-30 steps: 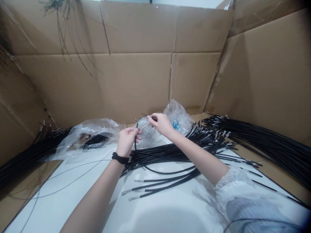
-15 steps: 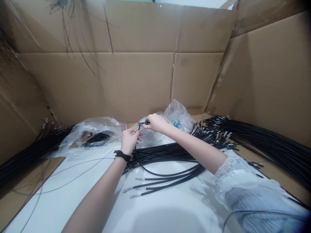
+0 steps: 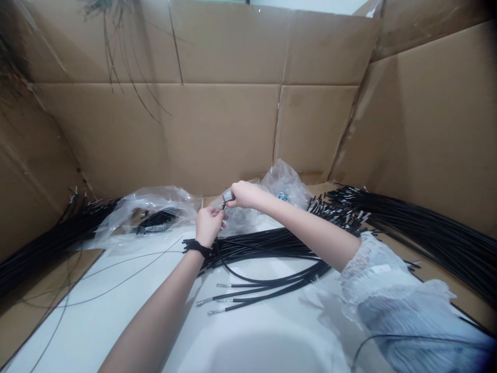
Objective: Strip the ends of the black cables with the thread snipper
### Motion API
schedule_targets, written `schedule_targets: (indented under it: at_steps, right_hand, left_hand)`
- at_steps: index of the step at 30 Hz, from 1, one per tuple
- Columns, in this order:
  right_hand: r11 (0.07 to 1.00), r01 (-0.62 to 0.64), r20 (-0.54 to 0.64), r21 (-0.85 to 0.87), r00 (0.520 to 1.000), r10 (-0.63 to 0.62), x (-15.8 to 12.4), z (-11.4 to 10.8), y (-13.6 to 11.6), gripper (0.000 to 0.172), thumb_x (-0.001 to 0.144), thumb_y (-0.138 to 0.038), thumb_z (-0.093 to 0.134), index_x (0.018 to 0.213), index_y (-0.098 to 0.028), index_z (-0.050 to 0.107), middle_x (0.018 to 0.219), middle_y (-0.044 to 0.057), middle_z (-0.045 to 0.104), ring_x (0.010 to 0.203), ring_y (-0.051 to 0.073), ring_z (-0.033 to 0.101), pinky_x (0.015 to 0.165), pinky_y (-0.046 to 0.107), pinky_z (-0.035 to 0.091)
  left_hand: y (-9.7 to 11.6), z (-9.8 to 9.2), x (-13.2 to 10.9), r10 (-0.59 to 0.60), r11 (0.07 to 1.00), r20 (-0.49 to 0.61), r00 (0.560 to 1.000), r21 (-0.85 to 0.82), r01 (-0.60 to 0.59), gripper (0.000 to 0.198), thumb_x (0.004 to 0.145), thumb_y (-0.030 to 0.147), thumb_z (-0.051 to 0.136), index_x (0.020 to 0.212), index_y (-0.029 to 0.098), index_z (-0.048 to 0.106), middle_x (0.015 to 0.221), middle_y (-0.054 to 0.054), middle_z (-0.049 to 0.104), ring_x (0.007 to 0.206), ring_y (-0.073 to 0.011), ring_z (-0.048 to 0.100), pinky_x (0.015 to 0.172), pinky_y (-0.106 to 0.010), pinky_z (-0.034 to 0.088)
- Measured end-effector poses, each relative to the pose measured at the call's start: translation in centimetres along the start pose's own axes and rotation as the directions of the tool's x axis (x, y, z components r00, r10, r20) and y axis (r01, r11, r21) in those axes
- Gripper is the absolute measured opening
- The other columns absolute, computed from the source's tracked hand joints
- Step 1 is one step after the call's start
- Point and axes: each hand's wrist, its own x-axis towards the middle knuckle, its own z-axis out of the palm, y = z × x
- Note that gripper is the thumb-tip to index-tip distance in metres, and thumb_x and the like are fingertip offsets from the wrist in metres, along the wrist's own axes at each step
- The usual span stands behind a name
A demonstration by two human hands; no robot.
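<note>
My left hand (image 3: 209,224), with a black band on its wrist, is closed round the upper end of a black cable (image 3: 248,278) that loops down onto the white table (image 3: 116,316). My right hand (image 3: 244,195) pinches a small dark part at that cable's tip, right above the left hand. Both hands meet in front of a clear plastic bag (image 3: 283,187) holding small blue pieces. Under my forearms lies a bundle of black cables (image 3: 272,243) with metal tips.
Cardboard walls (image 3: 217,119) enclose the table on three sides. A second clear bag (image 3: 151,217) with dark parts lies at left. Long black cable bundles run along the right (image 3: 427,233) and left (image 3: 42,248) edges. Thin wires (image 3: 116,269) trail across the table.
My right hand has drawn left and closer to my left hand, bringing its pinched part onto the cable tip. The view has shifted slightly.
</note>
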Motion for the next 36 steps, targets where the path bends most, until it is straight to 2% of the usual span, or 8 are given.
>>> schedule_targets:
  at_steps: [10,13,16,18,20,24,32,36]
  right_hand:
    - [1.0,-0.021,0.075,-0.021,0.997,0.023,1.8,1.7,-1.5,0.026,0.063,-0.022,0.068,0.083,-0.007,0.069,0.084,0.019,0.067,0.079,0.026,0.064,0.062,0.028,0.045]
    - [0.999,-0.029,-0.008,0.02,1.0,0.029,1.2,1.7,-0.9,0.021,0.074,-0.028,0.059,0.078,-0.009,0.066,0.08,0.016,0.067,0.074,0.021,0.062,0.06,0.025,0.041]
    - [0.978,-0.049,-0.236,0.203,0.967,0.098,-0.3,1.1,0.7,0.04,0.087,-0.043,0.038,0.076,-0.012,0.06,0.074,0.009,0.063,0.066,0.014,0.056,0.056,0.023,0.036]
    - [0.889,-0.009,-0.423,0.458,0.878,0.226,-1.6,0.9,1.6,0.046,0.087,-0.052,0.033,0.069,-0.014,0.052,0.064,0.003,0.055,0.059,0.01,0.049,0.053,0.022,0.033]
    - [0.733,0.1,-0.497,0.673,0.795,0.348,-3.1,1.1,2.2,0.048,0.084,-0.057,0.035,0.063,-0.016,0.043,0.055,-0.002,0.043,0.052,0.008,0.04,0.05,0.021,0.029]
    - [0.57,0.256,-0.511,0.781,0.787,0.345,-5.6,1.8,1.7,0.042,0.086,-0.052,0.035,0.065,-0.016,0.043,0.055,-0.003,0.038,0.051,0.008,0.036,0.05,0.021,0.029]
    - [0.771,0.292,-0.653,0.566,0.73,0.203,-7.7,1.6,0.4,0.025,0.083,-0.039,0.046,0.075,-0.015,0.053,0.059,-0.003,0.046,0.052,0.007,0.039,0.053,0.019,0.03]
    - [0.795,0.308,-0.68,0.523,0.713,0.171,-7.9,1.4,0.6,0.024,0.083,-0.038,0.047,0.076,-0.016,0.054,0.06,-0.002,0.049,0.052,0.007,0.041,0.053,0.019,0.031]
  left_hand:
    - [-1.6,0.2,0.5,-0.109,0.994,0.115,0.987,-0.007,0.111,0.011,0.072,0.017,0.058,0.063,0.01,0.056,0.062,-0.003,0.065,0.041,-0.0061,0.049,0.04,-0.018,0.037]
    - [-1.4,0.0,0.5,-0.093,0.995,0.101,0.99,-0.026,0.097,0.012,0.07,0.018,0.058,0.06,0.011,0.056,0.061,-0.005,0.065,0.042,-0.0076,0.05,0.04,-0.018,0.036]
    - [0.2,-0.3,0.2,-0.011,0.998,0.037,0.999,-0.063,0.014,0.011,0.069,0.02,0.056,0.063,0.011,0.058,0.067,-0.008,0.068,0.046,-0.0095,0.053,0.045,-0.02,0.039]
    - [1.9,-0.6,-0.5,0.059,0.995,0.003,0.998,-0.08,-0.058,0.012,0.069,0.022,0.057,0.067,0.011,0.06,0.068,-0.008,0.068,0.05,-0.0101,0.054,0.051,-0.02,0.041]
    - [3.7,-0.9,-1.5,0.12,0.989,-0.004,0.993,-0.092,-0.12,0.016,0.07,0.026,0.058,0.071,0.011,0.061,0.069,-0.008,0.068,0.055,-0.0109,0.055,0.055,-0.021,0.042]
    - [6.5,-1.5,-3.8,0.214,0.967,0.026,0.977,-0.146,-0.208,0.025,0.074,0.034,0.057,0.081,0.011,0.063,0.074,-0.008,0.068,0.057,-0.0105,0.054,0.056,-0.021,0.041]
    - [7.6,-1.9,-5.6,0.308,0.938,0.111,0.945,-0.2,-0.283,0.021,0.082,0.03,0.049,0.084,0.011,0.06,0.067,-0.002,0.06,0.057,-0.0085,0.049,0.059,-0.021,0.039]
    - [8.1,-2.0,-6.0,0.293,0.941,0.222,0.93,-0.237,-0.24,0.02,0.084,0.028,0.047,0.081,0.011,0.058,0.065,-0.001,0.057,0.057,-0.0089,0.048,0.059,-0.022,0.038]
